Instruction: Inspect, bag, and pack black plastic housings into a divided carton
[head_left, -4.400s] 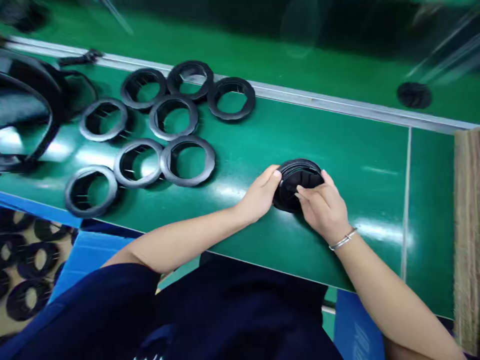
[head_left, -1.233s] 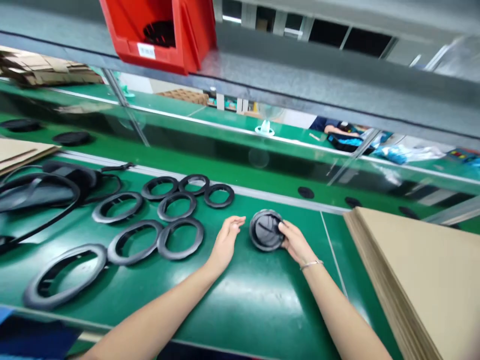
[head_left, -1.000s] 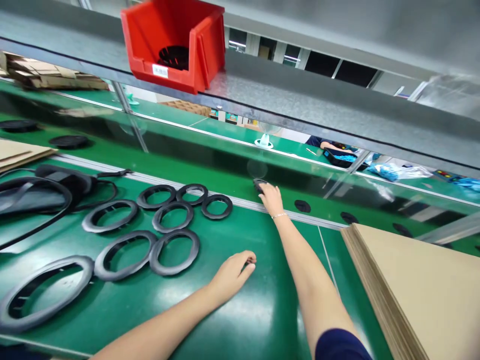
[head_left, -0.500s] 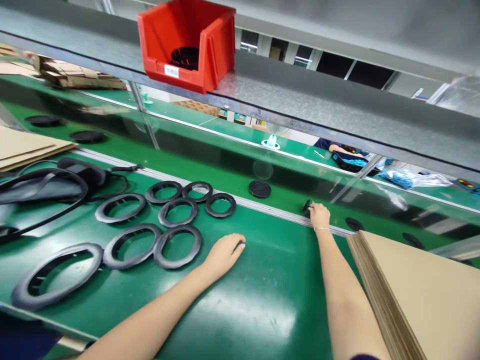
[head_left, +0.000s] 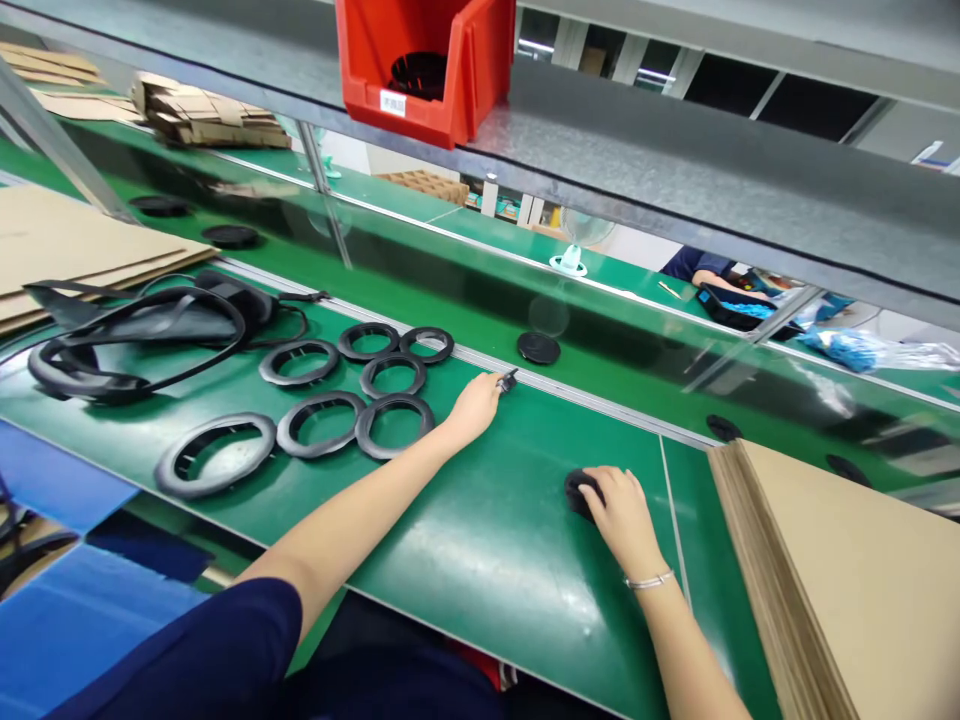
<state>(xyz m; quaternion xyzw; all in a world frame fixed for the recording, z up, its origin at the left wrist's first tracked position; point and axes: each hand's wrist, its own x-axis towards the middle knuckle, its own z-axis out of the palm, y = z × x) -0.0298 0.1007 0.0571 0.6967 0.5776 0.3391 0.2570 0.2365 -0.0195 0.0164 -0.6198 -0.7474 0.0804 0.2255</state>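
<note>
Right hand point(head_left: 622, 510) lies palm-down on a round black cap point(head_left: 579, 492) resting on the green bench mat point(head_left: 487, 540), fingers curled over its near edge (most of the cap is hidden; only a dark, matte rim shows). Left hand point(head_left: 474, 408) reaches to the metal rail point(head_left: 600, 402), fingertips pinched on a small black clip point(head_left: 508, 380). Just left lie seven black plastic rings point(head_left: 394, 424), flat and open-centred. A second black disc point(head_left: 538, 347) sits beyond the rail.
</note>
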